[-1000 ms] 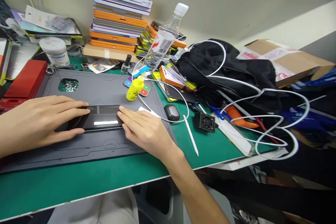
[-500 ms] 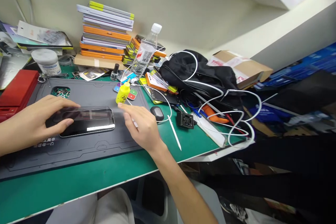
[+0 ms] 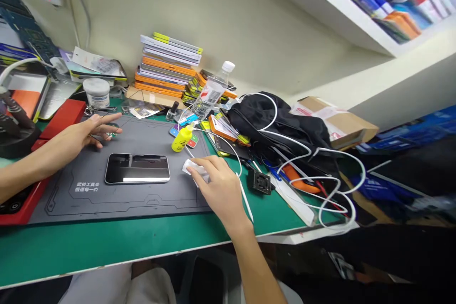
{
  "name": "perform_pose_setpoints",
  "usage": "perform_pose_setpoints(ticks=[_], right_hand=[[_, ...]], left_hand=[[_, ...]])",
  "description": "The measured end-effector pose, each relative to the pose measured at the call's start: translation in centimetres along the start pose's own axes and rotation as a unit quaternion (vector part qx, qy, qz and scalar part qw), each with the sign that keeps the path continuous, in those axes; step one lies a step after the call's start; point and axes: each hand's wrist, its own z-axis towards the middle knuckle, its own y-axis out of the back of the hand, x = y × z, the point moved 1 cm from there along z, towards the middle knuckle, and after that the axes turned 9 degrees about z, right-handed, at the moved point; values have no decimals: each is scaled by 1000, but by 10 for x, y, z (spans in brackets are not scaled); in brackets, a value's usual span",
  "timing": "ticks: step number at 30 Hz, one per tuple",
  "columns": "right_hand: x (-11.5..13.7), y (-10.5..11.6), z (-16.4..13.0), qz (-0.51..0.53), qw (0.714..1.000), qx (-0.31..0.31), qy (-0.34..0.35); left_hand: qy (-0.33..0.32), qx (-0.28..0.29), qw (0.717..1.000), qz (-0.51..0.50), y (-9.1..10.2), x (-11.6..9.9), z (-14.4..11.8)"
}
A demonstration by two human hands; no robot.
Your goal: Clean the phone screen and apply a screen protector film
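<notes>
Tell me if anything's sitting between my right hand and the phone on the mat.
Only the white tissue at your right hand's fingertips, on the side facing the phone. Past it, nothing visible stands in the way across the mat; the yellow bottle is farther back, off that line.

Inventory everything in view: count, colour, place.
Flat mat: 1, dark grey, on green bench
Flat glassy phone: 1, black, on mat
Squeeze bottle: 1, yellow, mat's back right
Crumpled sheet: 1, white, mat's right
Plastic bottle: 1, clear, behind mat
Stacked flat cases: many, orange, grey, white, back
Round lidded tub: 1, white, back left
Boxy holder: count unclear, red, mat's left
Square fan: 1, black, right of mat
Fabric heap: 1, black, back right
Cardboard box: 1, brown, far right
Left hand: 1, mat's back left
Right hand: 1, holding crumpled sheet
</notes>
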Motion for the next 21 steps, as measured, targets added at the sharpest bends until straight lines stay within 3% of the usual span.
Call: perform_pose_setpoints(ticks=[5, 10, 15, 21], right_hand=[[1, -2, -10, -1, 1000, -14, -9], [18, -6, 8, 62, 996, -67, -25], [52, -11, 15, 76, 996, 3, 41], [78, -7, -13, 66, 995, 54, 53]], left_hand=[[9, 1, 997, -74, 0, -3, -1], [38, 16, 987, -152, -1, -4, -1], [45, 22, 986, -158, -3, 0, 0], [42, 34, 993, -104, -4, 10, 7]])
